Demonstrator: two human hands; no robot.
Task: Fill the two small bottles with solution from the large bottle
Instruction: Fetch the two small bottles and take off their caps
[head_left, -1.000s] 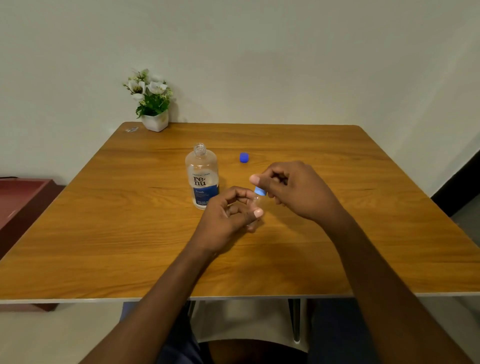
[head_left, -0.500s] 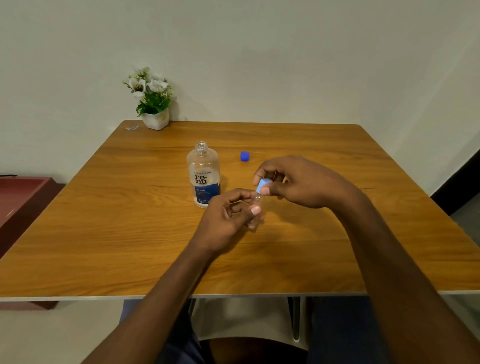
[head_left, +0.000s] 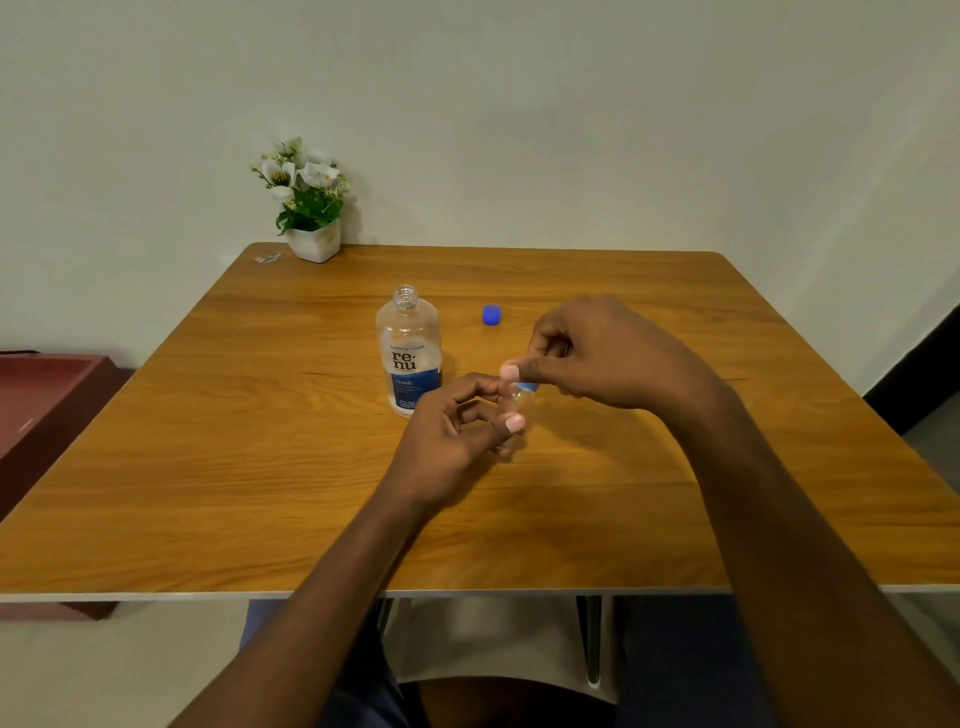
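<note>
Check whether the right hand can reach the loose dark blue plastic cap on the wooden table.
Probably yes: the dark blue plastic cap lies just beyond the right hand, nothing between them. That hand is busy, though, pinching the light blue cap of the small clear bottle.

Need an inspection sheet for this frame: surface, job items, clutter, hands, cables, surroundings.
Surface: wooden table, no spill seen.
Job's things: large bottle upright, uncapped, left of the hands; dark blue cap lies on the table behind them; small bottle clear, with a light blue cap on top. Second small bottle: not seen.
Clutter: flower pot near the table's far left corner; shiny scrap beside it, too small to identify.
Grippers: left hand holds the small bottle; right hand pinches the light blue cap.
Cables: nothing seen.
Surroundings: plain wall behind; reddish cabinet at left.
</note>
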